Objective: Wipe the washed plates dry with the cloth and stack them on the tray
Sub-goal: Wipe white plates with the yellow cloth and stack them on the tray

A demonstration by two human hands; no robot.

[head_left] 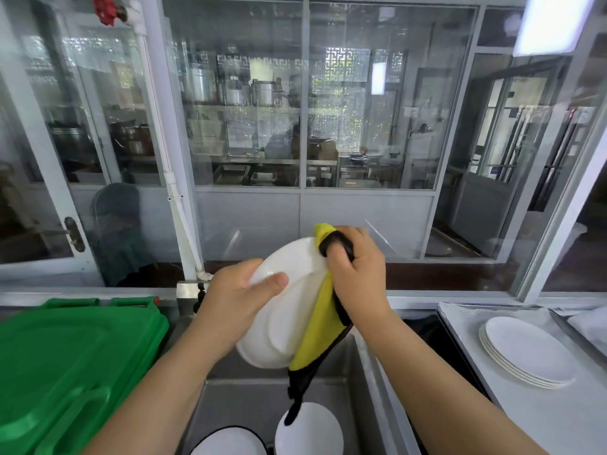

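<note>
Over the sink, mid-frame: white plate [289,307] held tilted on edge, above the basin, clear of everything below.
Left hand [241,295]: grips plate's left rim, thumb curled over the near face, fingers behind.
Right hand [356,277]: fingers curled round a yellow cloth [320,333] w/ black edging, pressing it vs. plate's right edge.
Cloth: wraps plate's right rim; bunched top sticks up past the knuckles, long tail hangs down toward the basin.
Sink [335,408]: steel basin right under the held plate; two more plates [310,431] at the bottom, one white, one w/ dark rim, partly cut off by frame edge.
Tray [466,326]: metal, on the worktop at right, lined w/ white paper or cloth (can't tell which).
Stack [528,353]: several white plates piled flat on the tray, well apart from the hands.
Left side: big green plastic lid/bin [65,362] beside the sink.
Back: glass partition [295,103], kitchen shelving w/ pots behind it, blurry.
</note>
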